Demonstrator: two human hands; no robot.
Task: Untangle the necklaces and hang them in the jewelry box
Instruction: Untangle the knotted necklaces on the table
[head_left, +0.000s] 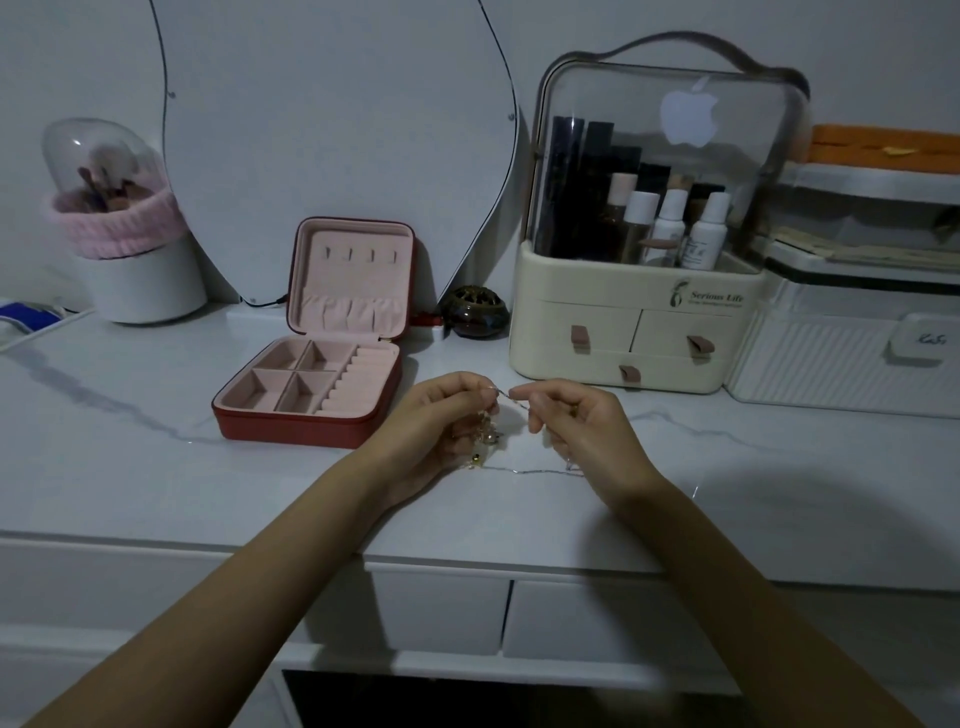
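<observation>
A red jewelry box with a pink lining lies open on the marble table, its lid upright with several small hooks and nothing hanging on them. To its right, my left hand and my right hand are raised just above the table. Both pinch a tangle of thin necklaces between them. A short stretch of chain runs between my fingertips. Gold pendants hang below my left fingers, and a silver chain droops in a loop onto the tabletop.
A cream cosmetics organizer with a clear dome stands right behind my hands. A white ribbed case sits at the far right, a small dark round pot beside the box lid, a brush holder at the back left, and a mirror behind.
</observation>
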